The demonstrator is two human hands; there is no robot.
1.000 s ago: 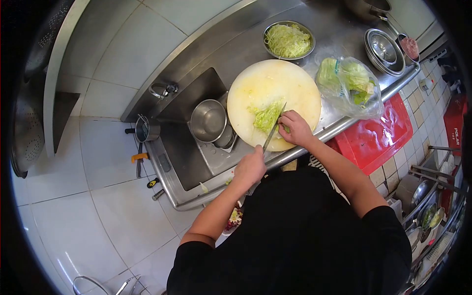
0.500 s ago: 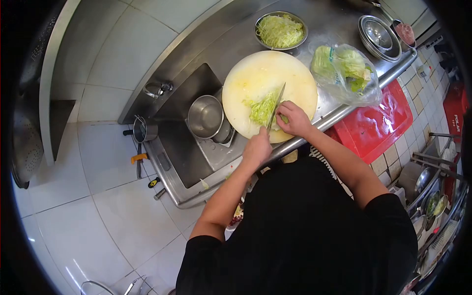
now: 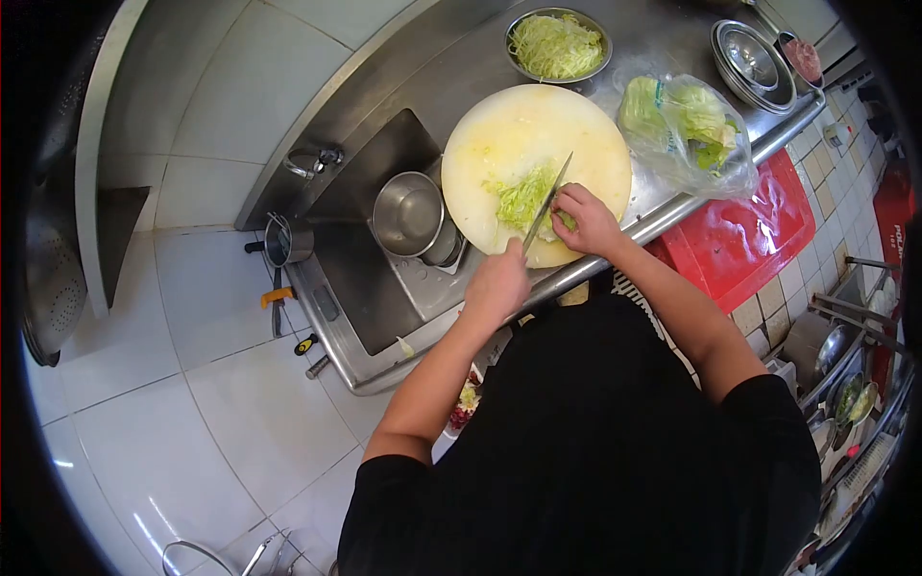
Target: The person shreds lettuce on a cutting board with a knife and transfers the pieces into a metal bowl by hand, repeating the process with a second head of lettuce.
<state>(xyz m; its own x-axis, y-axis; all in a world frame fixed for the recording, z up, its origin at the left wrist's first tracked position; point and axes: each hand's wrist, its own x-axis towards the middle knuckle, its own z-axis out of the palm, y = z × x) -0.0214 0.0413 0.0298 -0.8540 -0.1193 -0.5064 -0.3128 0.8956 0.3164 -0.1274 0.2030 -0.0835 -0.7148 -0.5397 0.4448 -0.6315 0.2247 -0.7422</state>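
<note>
My left hand (image 3: 498, 281) is wrapped round the handle of a kitchen knife (image 3: 554, 198), its blade slanting up and right across the board. Beside the blade, my right hand (image 3: 588, 221) has its fingers curled over a piece of lettuce, mostly hidden beneath them. Shredded lettuce (image 3: 519, 199) lies in a small heap left of the blade. All of this is on a round, pale yellow cutting board (image 3: 490, 125) at the counter's front edge.
A metal bowl of shredded lettuce (image 3: 557, 46) stands behind the board. To the right are a plastic bag with lettuce (image 3: 706, 134), stacked metal bowls (image 3: 754, 67) and a red lid-like panel (image 3: 749, 235). A sink (image 3: 360, 298) with a metal pot (image 3: 408, 213) is at left.
The view has shifted slightly. The knife lies a little more slanted, and my left hand has drawn back slightly to the left. My right fingers remain curled on the lettuce.
</note>
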